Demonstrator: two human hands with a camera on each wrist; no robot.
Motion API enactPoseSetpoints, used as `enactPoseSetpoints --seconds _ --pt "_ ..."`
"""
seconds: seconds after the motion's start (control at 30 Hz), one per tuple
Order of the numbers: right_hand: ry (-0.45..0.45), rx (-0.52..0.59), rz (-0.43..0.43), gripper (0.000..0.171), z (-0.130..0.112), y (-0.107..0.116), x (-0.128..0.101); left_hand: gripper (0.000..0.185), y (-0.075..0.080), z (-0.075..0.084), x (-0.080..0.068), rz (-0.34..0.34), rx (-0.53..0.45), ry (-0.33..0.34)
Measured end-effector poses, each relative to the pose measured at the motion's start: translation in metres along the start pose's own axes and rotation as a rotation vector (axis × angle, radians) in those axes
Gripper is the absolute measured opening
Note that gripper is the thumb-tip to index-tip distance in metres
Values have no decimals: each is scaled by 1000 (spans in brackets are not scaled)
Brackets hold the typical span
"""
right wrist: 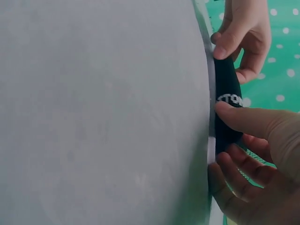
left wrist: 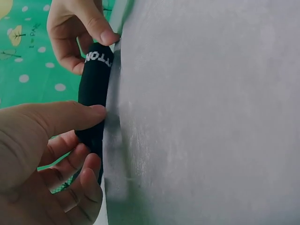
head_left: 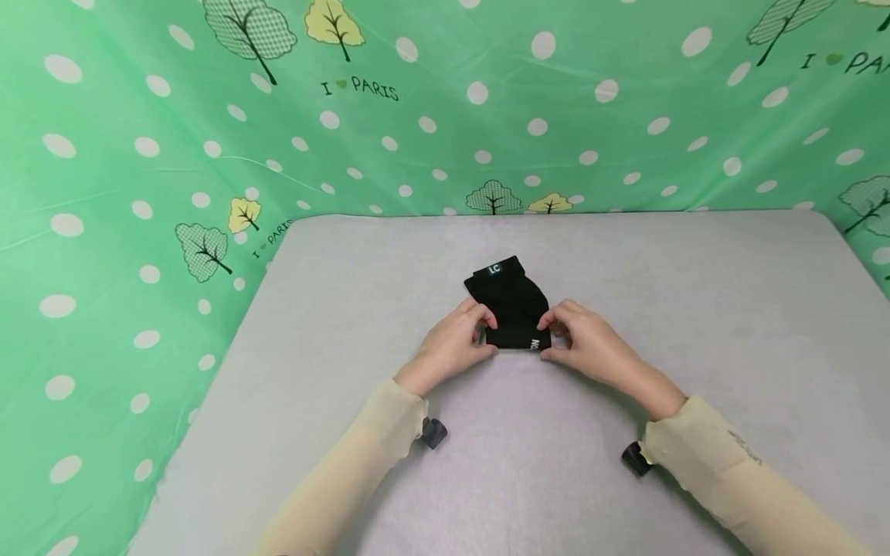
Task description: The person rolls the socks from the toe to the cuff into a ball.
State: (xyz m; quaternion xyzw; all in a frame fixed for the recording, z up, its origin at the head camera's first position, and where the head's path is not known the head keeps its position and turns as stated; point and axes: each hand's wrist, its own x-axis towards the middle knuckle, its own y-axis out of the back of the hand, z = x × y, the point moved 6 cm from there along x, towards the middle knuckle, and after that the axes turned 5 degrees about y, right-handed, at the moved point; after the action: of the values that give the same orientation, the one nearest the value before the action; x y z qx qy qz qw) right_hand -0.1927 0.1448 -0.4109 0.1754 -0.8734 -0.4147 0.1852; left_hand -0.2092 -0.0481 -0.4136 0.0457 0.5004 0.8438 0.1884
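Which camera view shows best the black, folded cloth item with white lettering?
The head view, because it shows most of the black cloth item from above, including both lettered ends. Both wrist views show mainly its nearer end, edge-on.

At eight o'clock your left hand (left wrist: 35, 176) pinches the black fabric (left wrist: 91, 89), thumb (left wrist: 89, 116) laid across it; at eleven your right hand (left wrist: 77, 18) grips its far end beside white lettering (left wrist: 99, 57). Grey tabletop (left wrist: 211, 112) spreads toward three o'clock, dotted green cloth (left wrist: 33, 65) toward ten.
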Motion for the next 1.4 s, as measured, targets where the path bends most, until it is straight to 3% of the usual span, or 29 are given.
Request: enactPoseSetpoints --seconds 0.17,0.43,0.77,1.0,1.4 --pt "2 -10 66 26 -1 0 2 24 1 -2 2 33 -30 5" --pt "15 60 146 23 -6 3 0 21 6 -3 0 84 -102 -21" --pt "-83 165 153 22 -10 3 -2 19 7 -14 -5 70 -341 55" --pt "-126 203 164 21 -9 1 -3 17 8 -17 -7 66 -341 89" --pt "-194 203 169 15 1 -1 4 13 9 -16 -1 67 -262 178"
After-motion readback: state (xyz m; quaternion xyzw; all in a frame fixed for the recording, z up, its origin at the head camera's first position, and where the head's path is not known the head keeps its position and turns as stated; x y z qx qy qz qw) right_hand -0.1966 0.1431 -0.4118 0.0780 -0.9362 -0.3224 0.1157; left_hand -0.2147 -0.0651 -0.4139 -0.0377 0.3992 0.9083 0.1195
